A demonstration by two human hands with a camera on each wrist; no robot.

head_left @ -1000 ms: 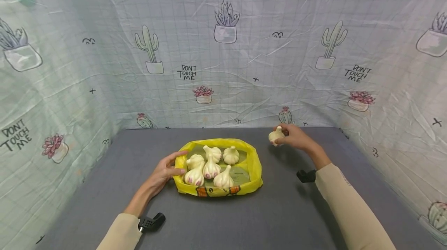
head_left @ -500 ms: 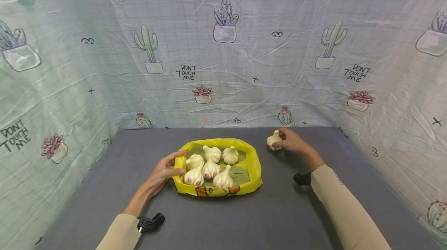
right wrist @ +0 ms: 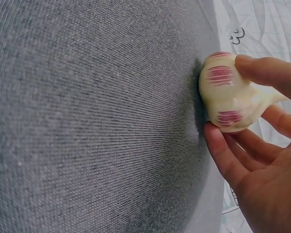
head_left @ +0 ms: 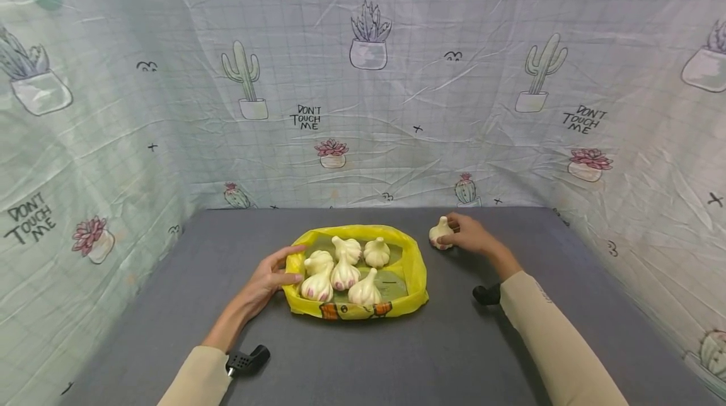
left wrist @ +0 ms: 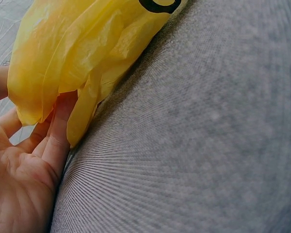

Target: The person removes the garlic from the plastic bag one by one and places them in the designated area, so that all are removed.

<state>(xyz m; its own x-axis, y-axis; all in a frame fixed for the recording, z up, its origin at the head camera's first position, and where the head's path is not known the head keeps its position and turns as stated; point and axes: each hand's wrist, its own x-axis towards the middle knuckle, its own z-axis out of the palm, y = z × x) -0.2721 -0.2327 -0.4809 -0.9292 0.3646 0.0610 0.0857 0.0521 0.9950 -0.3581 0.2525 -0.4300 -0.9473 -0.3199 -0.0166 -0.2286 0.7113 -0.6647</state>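
A yellow plastic bag (head_left: 418,277), its mouth spread wide, sits on the table with several white garlic bulbs (head_left: 365,289) inside. My left hand (head_left: 265,277) holds its left end, thumb and a finger at the rim. Up close in the left wrist view, fingers (left wrist: 53,145) reach behind the yellow plastic and are partly hidden. To the right of the bag, my right hand (head_left: 472,236) pinches another garlic bulb (right wrist: 228,94) between thumb and fingers, stem up. Purple streaks mark this bulb, and its base is right at the table surface.
Grey cloth covers the table (head_left: 374,362). A pale curtain (head_left: 397,91) printed with potted cacti closes off the back and both sides. Black wrist devices (head_left: 247,360) sit at both sleeve cuffs.
My right hand has brought its garlic bulb down toward the table, slightly left and nearer to me. The left hand stays in place on the bag.
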